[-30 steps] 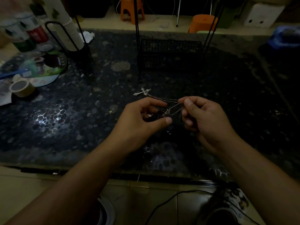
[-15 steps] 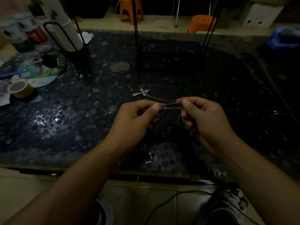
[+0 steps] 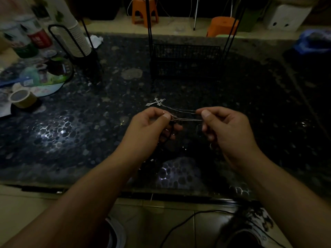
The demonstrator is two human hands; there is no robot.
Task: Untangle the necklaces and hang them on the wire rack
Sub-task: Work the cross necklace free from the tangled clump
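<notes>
My left hand [image 3: 152,129] is curled, thumb + forefinger pinching the silver chain [image 3: 187,119] at its left end; the lower fingers are tucked under, and something dark hangs below them, too dim for me to tell what. My right hand [image 3: 227,133] is curled the same way, thumb + forefinger pinching the chain's right end. Betw. the two pinches the chain runs taut, long axis roughly left-right and near level, held just above the tabletop [image 3: 71,133]. A 2nd, slacker strand leaves the right pinch and runs up-left to a silver cross pendant [image 3: 156,102], which sits just beyond my left knuckles; I can't tell if it rests on the glass or hangs clear. The cross's long axis is tilted, its long end pointing left + slightly toward me.

Further out, straight ahead, the black wire rack [image 3: 186,61] stands upright on the table w/ its mesh basket at the base and thin uprights rising out of frame, well apart from the chain. Far left: a tape roll [image 3: 22,98], a stack of paper cups [image 3: 76,38] in a wire holder, bottles behind. Orange stools [image 3: 144,9] on the floor beyond the table.
</notes>
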